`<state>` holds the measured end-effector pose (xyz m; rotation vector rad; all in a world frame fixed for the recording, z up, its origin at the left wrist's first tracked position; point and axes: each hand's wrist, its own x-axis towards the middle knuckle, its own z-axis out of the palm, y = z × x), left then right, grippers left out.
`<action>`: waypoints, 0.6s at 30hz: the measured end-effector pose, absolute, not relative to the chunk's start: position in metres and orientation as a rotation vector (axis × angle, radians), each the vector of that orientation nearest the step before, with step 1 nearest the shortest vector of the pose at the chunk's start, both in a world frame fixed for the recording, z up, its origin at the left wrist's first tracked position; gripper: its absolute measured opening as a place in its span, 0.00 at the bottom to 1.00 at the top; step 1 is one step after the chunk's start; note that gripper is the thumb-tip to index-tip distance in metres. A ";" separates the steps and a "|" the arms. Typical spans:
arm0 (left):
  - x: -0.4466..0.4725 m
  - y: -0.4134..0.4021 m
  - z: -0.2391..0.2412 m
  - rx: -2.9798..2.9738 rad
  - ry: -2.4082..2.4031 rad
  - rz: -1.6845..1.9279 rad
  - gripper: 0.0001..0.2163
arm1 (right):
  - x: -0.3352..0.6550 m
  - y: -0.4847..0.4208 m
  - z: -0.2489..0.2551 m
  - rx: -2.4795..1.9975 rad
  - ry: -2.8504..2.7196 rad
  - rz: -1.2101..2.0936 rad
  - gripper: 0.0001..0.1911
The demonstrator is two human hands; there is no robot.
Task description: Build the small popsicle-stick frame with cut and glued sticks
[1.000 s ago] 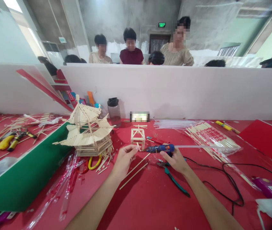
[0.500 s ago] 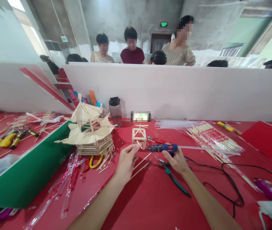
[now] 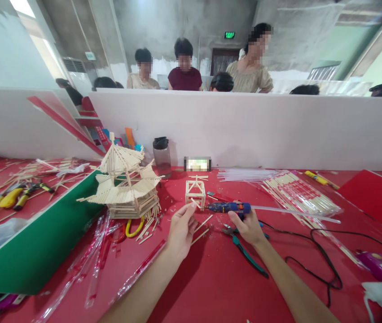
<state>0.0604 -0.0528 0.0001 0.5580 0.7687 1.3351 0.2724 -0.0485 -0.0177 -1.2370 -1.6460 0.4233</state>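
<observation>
My left hand (image 3: 182, 229) pinches a short wooden stick (image 3: 195, 203) and holds its tip near the nozzle of a blue glue gun (image 3: 229, 207). My right hand (image 3: 248, 225) grips that glue gun, which points left with a clear glue stick (image 3: 291, 211) trailing out to the right. Just behind the stick stands a small square frame of sticks (image 3: 195, 192). Loose sticks (image 3: 201, 229) lie on the red table (image 3: 211, 278) between my hands. Green-handled pliers (image 3: 244, 252) rest under my right wrist.
A tall stick pagoda model (image 3: 125, 184) stands left on a green board (image 3: 32, 251). A dark-lidded bottle (image 3: 162, 154) and a white partition (image 3: 244, 130) are behind. Packs of sticks (image 3: 295, 190), a black cable (image 3: 322, 260) and a purple tool (image 3: 379, 267) lie right. Several people are beyond the partition.
My left hand has shifted slightly right and forward, bringing the short stick closer to the glue gun's nozzle and the small frame. My right hand has barely moved.
</observation>
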 end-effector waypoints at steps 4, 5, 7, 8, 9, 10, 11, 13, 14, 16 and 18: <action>0.061 -0.053 0.000 0.557 0.760 1.338 0.14 | 0.272 -0.048 -0.018 -1.243 -1.645 0.446 0.15; 0.061 -0.053 -0.001 0.558 0.761 1.338 0.14 | 0.272 -0.049 -0.018 -1.248 -1.645 0.462 0.15; 0.062 -0.054 -0.001 0.561 0.767 1.340 0.14 | 0.272 -0.049 -0.019 -1.256 -1.648 0.483 0.15; 0.062 -0.054 0.000 0.560 0.771 1.344 0.14 | 0.272 -0.049 -0.019 -1.257 -1.646 0.484 0.15; 0.062 -0.054 0.000 0.559 0.774 1.349 0.14 | 0.272 -0.049 -0.020 -1.255 -1.644 0.483 0.15; 0.062 -0.054 0.000 0.557 0.777 1.354 0.14 | 0.271 -0.049 -0.020 -1.251 -1.641 0.480 0.15; 0.062 -0.054 0.000 0.557 0.781 1.357 0.14 | 0.271 -0.050 -0.020 -1.247 -1.637 0.480 0.14; 0.063 -0.054 -0.001 0.560 0.789 1.362 0.15 | 0.270 -0.051 -0.019 -1.242 -1.627 0.484 0.14; 0.063 -0.054 -0.001 0.563 0.796 1.364 0.15 | 0.269 -0.052 -0.018 -1.240 -1.628 0.488 0.14; 0.063 -0.055 -0.001 0.569 0.812 1.374 0.15 | 0.268 -0.053 -0.015 -1.226 -1.643 0.487 0.14; 0.063 -0.055 -0.001 0.574 0.830 1.387 0.16 | 0.267 -0.054 -0.013 -1.192 -1.681 0.470 0.15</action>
